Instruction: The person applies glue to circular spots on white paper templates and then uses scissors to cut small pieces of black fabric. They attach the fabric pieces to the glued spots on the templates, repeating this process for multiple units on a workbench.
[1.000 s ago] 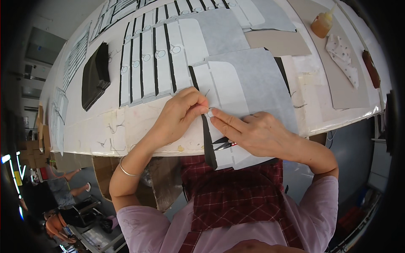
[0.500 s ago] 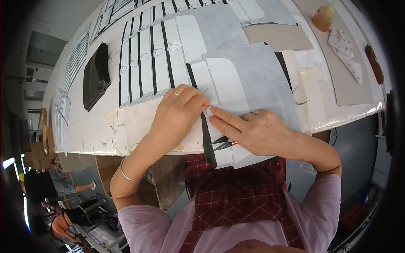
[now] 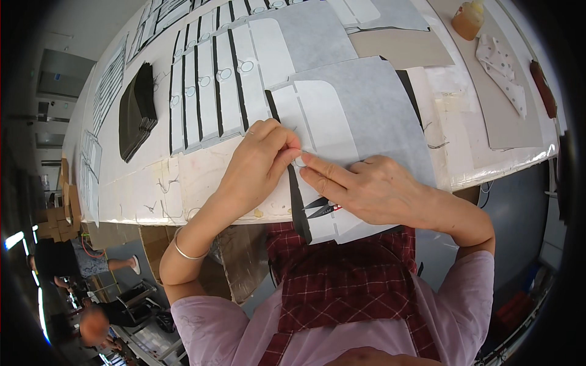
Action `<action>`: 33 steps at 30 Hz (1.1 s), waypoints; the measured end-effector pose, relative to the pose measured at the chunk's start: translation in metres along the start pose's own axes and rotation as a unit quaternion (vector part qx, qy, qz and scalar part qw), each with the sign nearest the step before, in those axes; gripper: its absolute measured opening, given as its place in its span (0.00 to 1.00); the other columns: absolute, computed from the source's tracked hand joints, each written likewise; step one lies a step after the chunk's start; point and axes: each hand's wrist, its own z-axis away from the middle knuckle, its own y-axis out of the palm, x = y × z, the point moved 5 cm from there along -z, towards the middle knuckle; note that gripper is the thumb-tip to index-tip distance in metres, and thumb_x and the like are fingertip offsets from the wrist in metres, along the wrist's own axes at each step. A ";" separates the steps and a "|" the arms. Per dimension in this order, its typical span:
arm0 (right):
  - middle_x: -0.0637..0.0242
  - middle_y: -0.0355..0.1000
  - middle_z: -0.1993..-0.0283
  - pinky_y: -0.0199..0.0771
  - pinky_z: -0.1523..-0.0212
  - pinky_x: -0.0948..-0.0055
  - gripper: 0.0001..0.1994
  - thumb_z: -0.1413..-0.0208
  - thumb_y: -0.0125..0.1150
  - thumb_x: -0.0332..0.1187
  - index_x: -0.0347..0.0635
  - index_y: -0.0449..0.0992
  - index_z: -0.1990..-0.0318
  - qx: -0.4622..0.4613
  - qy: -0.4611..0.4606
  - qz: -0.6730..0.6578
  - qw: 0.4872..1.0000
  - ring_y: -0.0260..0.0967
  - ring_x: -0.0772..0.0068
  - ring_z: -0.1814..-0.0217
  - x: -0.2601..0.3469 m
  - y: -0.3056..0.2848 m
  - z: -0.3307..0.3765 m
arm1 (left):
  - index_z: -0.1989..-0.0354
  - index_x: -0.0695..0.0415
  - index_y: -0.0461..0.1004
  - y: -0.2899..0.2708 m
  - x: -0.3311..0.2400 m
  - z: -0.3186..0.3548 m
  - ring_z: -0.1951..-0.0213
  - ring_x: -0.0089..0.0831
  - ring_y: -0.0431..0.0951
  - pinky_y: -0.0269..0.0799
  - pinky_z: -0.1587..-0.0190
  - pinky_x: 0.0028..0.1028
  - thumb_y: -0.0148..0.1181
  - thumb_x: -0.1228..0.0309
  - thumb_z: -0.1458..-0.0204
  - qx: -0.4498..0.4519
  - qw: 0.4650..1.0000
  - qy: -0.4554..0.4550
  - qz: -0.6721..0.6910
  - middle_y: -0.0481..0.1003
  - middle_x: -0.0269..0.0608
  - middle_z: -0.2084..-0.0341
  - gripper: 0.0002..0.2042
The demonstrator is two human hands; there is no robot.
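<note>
A fabric panel with pale grey-white backing (image 3: 372,91) and a black edge strip lies before me, its near end over the table edge. My left hand (image 3: 261,160) is closed in a pinch at the strip, against a small pale round disc (image 3: 300,161); what its fingertips hold is hidden. My right hand (image 3: 372,189) presses its outstretched fingers on the disc's other side. Thread snips (image 3: 322,208) with dark blades and a bit of red stick out from under its curled lower fingers, their handles hidden.
Several similar panels with black strips and round discs (image 3: 224,74) overlap farther off. To the left stands a stack of black pieces (image 3: 138,113). At the far right are an amber bottle (image 3: 468,21), a dotted cloth (image 3: 500,70) and a dark red-brown object (image 3: 542,88). People are in the left background.
Both hands stay at the disc, with only slight finger movement. The table scene shifts slightly in the view. A person in the left background has changed posture.
</note>
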 end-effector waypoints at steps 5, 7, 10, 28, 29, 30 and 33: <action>0.54 0.73 0.39 0.70 0.83 0.76 0.17 0.46 0.58 0.30 0.34 0.76 0.49 0.005 0.004 -0.002 1.000 0.67 0.77 0.85 -0.001 0.000 0.000 | 0.64 0.62 0.72 -0.004 0.010 0.001 0.63 0.43 0.72 0.68 0.60 0.36 0.62 0.77 0.44 -0.008 0.986 -0.117 0.115 0.71 0.44 0.68 0.05; 0.54 0.73 0.39 0.70 0.83 0.76 0.17 0.46 0.58 0.30 0.34 0.76 0.49 0.008 0.004 -0.001 1.000 0.67 0.77 0.85 -0.001 0.000 0.000 | 0.64 0.62 0.72 -0.003 0.009 0.002 0.63 0.42 0.72 0.68 0.60 0.36 0.62 0.76 0.44 -0.008 0.988 -0.110 0.111 0.71 0.44 0.68 0.05; 0.54 0.73 0.39 0.70 0.82 0.76 0.17 0.46 0.58 0.30 0.34 0.76 0.49 0.008 0.002 0.005 1.000 0.67 0.77 0.85 0.000 0.000 -0.001 | 0.63 0.61 0.72 0.001 0.000 0.002 0.63 0.40 0.72 0.69 0.60 0.36 0.61 0.76 0.43 -0.011 0.999 -0.042 0.032 0.71 0.43 0.69 0.05; 0.53 0.72 0.38 0.70 0.82 0.76 0.17 0.46 0.59 0.32 0.36 0.76 0.49 0.012 -0.001 0.009 1.000 0.67 0.78 0.85 -0.001 0.000 0.000 | 0.63 0.62 0.71 -0.001 0.004 0.006 0.67 0.24 0.65 0.66 0.62 0.23 0.61 0.75 0.39 -0.038 0.992 -0.093 0.074 0.68 0.33 0.70 0.05; 0.53 0.72 0.38 0.70 0.82 0.76 0.17 0.46 0.59 0.32 0.36 0.76 0.49 0.013 -0.001 0.008 1.000 0.67 0.78 0.85 -0.001 0.000 0.001 | 0.63 0.62 0.71 0.001 0.004 0.005 0.67 0.23 0.65 0.66 0.63 0.23 0.60 0.75 0.39 -0.025 0.997 -0.071 0.035 0.68 0.32 0.70 0.05; 0.53 0.72 0.38 0.70 0.82 0.76 0.17 0.46 0.59 0.32 0.36 0.76 0.49 0.013 0.000 0.006 1.000 0.67 0.78 0.85 -0.001 0.000 0.001 | 0.63 0.62 0.71 0.002 0.002 0.004 0.68 0.22 0.64 0.65 0.63 0.22 0.60 0.74 0.38 -0.010 0.999 -0.048 -0.006 0.68 0.32 0.70 0.05; 0.53 0.72 0.38 0.70 0.82 0.76 0.18 0.46 0.59 0.31 0.35 0.76 0.49 0.019 0.001 0.006 1.000 0.67 0.78 0.85 -0.001 -0.002 0.000 | 0.64 0.62 0.71 -0.002 0.010 0.010 0.69 0.23 0.65 0.65 0.63 0.23 0.61 0.74 0.39 -0.050 0.986 -0.125 0.097 0.68 0.33 0.71 0.06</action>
